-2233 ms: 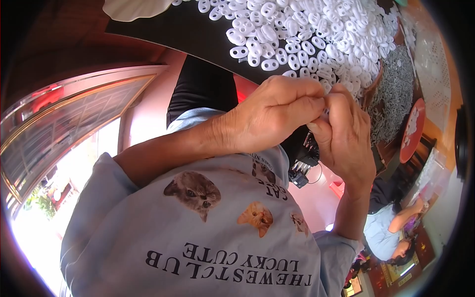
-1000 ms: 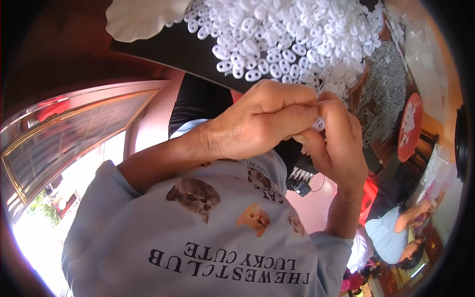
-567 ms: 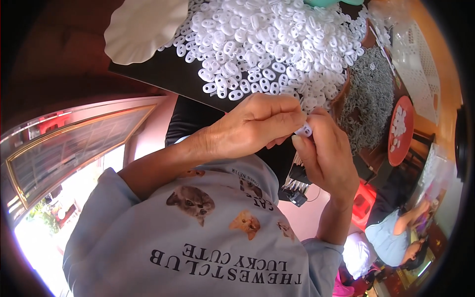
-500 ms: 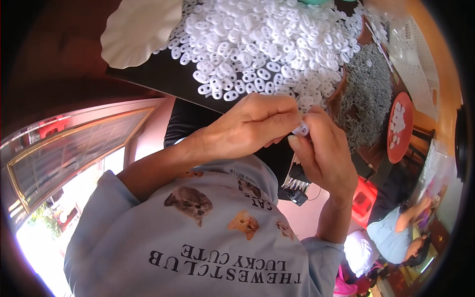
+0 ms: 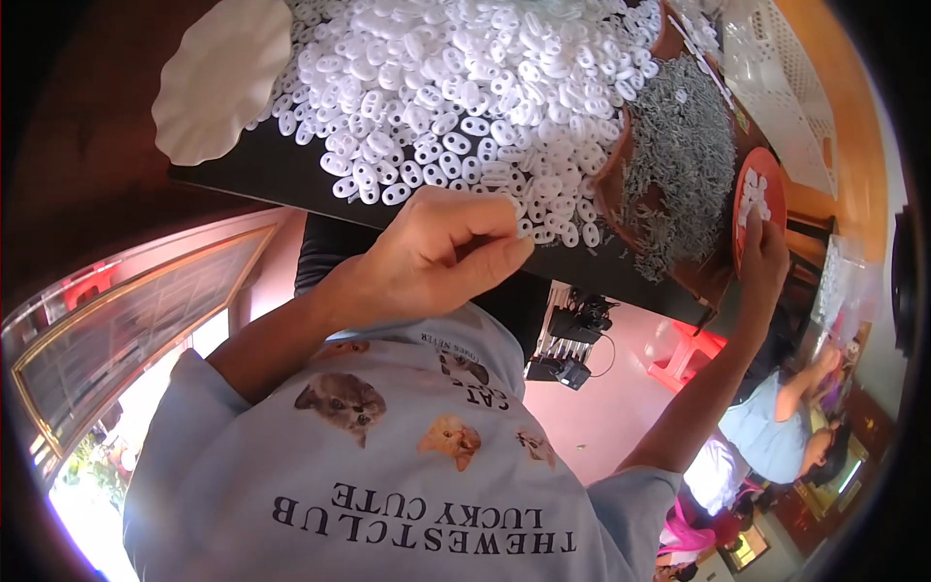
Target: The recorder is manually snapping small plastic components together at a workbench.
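My left hand (image 5: pixel 451 254) is curled closed near the front edge of the dark table, thumb pressed to the fingers. Whatever it may hold is hidden. Just beyond it spreads a large heap of white oval plastic pieces (image 5: pixel 427 73), each with two holes. My right hand (image 5: pixel 766 260) reaches out to the red dish (image 5: pixel 740 233) at the right, its fingertips together at the small white pieces (image 5: pixel 754 189) in it. The fingers hide anything between them. Between heap and dish lies a pile of small grey pieces (image 5: pixel 679 160) in a brown tray (image 5: pixel 613 189).
A cream scalloped dish (image 5: pixel 218 82) sits at the table's left corner. Below the table's edge (image 5: pixel 320 206) are a red stool (image 5: pixel 687 354) and a dark device with cables (image 5: pixel 572 339). Another person in light blue (image 5: pixel 771 436) is at the lower right.
My hands were together at a white two-holed piece; now they are apart. The right has gone over to the red dish, the left has stayed near the heap. The view has shifted right.
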The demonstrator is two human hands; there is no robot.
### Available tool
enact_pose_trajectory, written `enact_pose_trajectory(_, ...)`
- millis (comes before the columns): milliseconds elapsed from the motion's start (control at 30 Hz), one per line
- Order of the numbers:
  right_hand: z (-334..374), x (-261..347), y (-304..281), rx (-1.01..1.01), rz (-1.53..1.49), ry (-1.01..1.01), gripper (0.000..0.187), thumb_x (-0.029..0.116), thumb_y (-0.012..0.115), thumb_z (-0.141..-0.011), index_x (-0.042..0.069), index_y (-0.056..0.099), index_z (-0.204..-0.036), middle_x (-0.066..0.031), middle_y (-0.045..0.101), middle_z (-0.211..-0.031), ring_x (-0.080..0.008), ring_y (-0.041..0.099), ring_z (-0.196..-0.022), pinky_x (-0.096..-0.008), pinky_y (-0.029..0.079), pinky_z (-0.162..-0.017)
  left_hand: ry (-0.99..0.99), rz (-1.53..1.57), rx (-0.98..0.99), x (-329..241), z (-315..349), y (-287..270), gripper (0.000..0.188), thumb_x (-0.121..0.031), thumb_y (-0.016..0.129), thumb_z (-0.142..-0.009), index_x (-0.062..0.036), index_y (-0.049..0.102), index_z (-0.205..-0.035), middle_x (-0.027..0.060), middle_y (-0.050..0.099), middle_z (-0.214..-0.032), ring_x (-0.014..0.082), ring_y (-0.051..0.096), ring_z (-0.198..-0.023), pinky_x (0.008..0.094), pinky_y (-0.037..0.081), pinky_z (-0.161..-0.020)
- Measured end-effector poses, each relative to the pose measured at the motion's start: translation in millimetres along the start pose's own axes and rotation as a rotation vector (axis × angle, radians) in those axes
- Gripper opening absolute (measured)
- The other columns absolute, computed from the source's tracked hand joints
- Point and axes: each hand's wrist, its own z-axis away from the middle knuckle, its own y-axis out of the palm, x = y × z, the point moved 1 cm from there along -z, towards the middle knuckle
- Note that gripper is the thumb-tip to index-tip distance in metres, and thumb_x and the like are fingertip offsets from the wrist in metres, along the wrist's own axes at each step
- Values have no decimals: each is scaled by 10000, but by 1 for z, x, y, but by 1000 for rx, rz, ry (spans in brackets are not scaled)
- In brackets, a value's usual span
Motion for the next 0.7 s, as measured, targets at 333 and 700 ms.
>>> enact_pose_trajectory(333, 34, 178, 37, 175, -429, -637, 158, 44, 634, -873, 27, 630, -1030, -99, 552, -857, -218, 571, -726, -326, 464, -674, 392, -158, -54, 15, 0, -8, 319, -33, 656, -831, -32, 410, -629, 79, 391, -558, 260, 418, -464, 369, 304, -442)
enact_pose_trajectory(700, 29, 244, 77, 143, -32, -883, 209, 75, 639, -821, 88, 643, -1029, -71, 542, -885, -266, 611, -789, -391, 496, -623, 584, -93, -106, 25, -4, -11, 277, -34, 669, -791, -54, 453, -618, 59, 433, -575, 253, 479, -476, 374, 347, -431)
